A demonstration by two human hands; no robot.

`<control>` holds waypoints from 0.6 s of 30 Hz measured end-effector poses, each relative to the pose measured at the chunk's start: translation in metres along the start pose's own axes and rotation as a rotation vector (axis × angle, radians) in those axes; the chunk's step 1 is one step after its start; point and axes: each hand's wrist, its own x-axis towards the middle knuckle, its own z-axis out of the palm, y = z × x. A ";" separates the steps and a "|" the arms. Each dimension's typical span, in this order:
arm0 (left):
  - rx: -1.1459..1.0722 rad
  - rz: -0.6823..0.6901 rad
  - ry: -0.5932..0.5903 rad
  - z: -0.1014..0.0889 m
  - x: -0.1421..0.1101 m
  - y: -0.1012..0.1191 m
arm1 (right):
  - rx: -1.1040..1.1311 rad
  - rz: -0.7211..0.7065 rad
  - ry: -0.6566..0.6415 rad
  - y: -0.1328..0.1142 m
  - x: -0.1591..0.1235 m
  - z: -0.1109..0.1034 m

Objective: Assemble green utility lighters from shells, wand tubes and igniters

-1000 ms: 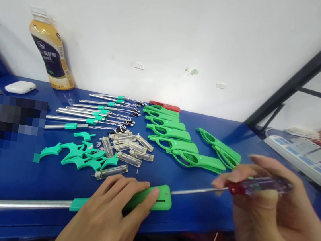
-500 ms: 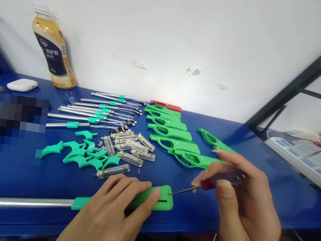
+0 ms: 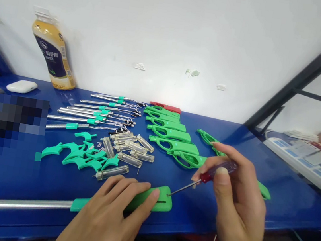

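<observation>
Near the front edge of the blue table lies a long-nosed lighter (image 3: 163,199) with a green body and a silver tube pointing left. My left hand (image 3: 114,208) is wrapped over its body and presses it to the table; the palm hides the trigger area. In my right hand (image 3: 237,192), the thumb and fingers close round the dark red, see-through handle of a screwdriver (image 3: 208,174). The screwdriver slants down to the left, and its tip meets a small hole near the lighter's right end. A tiny screw (image 3: 138,171) rests just beyond my left hand.
Beyond my hands lie clear fuel tanks (image 3: 129,159), teal triggers (image 3: 75,154), silver tubes with wires (image 3: 89,114) and green lighter shells (image 3: 173,134). A red shell (image 3: 165,107) is at the back. At the left stand a drink bottle (image 3: 54,56) and a white case (image 3: 22,86).
My right hand has shifted slightly left and the screwdriver handle has tilted more upright, its tip staying at the hole. A green shell end now shows behind my right hand. My left hand stays put.
</observation>
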 end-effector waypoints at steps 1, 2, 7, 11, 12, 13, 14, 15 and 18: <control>0.002 0.004 0.004 0.001 0.000 0.000 | 0.016 0.007 0.001 0.001 0.001 0.001; 0.004 -0.002 0.005 0.001 0.000 0.000 | 0.030 0.014 0.001 0.002 0.003 0.002; -0.003 0.001 -0.008 0.001 -0.001 0.000 | 0.059 0.052 0.009 0.006 0.009 0.005; 0.008 0.008 -0.001 0.000 -0.001 -0.002 | 0.113 0.126 0.007 0.013 0.011 0.008; 0.012 0.011 0.004 0.000 -0.001 -0.002 | 0.125 0.138 0.005 0.015 0.011 0.008; 0.017 0.014 0.010 0.000 0.000 -0.002 | 0.132 0.145 0.005 0.017 0.012 0.009; 0.021 0.017 0.015 0.000 0.000 -0.001 | 0.134 0.145 0.005 0.019 0.012 0.009; 0.023 0.016 0.015 0.001 0.001 -0.001 | 0.134 0.139 0.005 0.020 0.013 0.009; 0.015 0.014 0.028 0.002 0.001 0.000 | 0.136 0.106 0.002 0.021 0.014 0.010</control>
